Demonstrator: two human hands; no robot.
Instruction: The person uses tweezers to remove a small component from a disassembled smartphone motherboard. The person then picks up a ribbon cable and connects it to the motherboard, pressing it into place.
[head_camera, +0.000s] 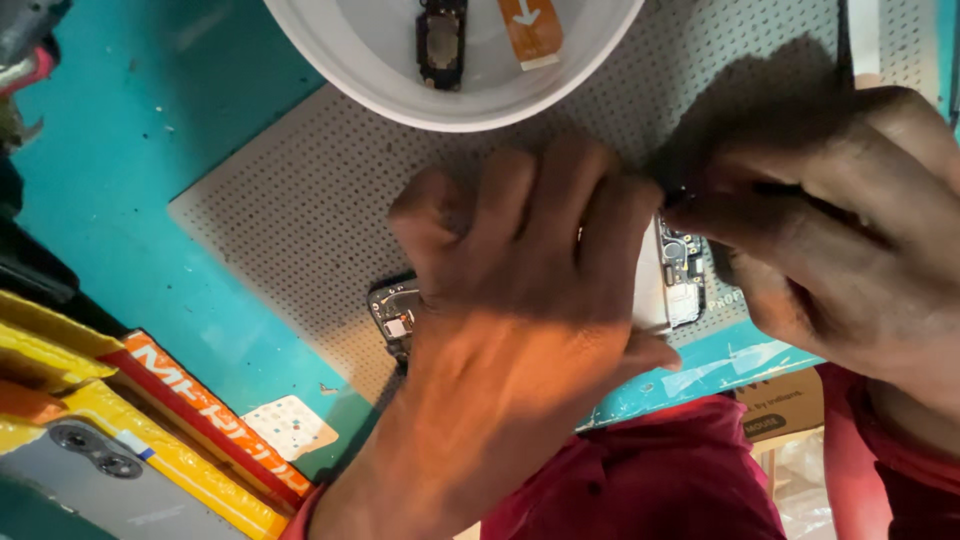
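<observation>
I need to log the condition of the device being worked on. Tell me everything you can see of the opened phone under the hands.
The opened phone lies flat on the perforated grey mat, back cover off, with dark circuit parts and small metal shields exposed at both visible ends. The left hand presses across its middle and hides most of it. The right hand meets its upper right end with pinched fingertips; whether it holds a tool cannot be told.
</observation>
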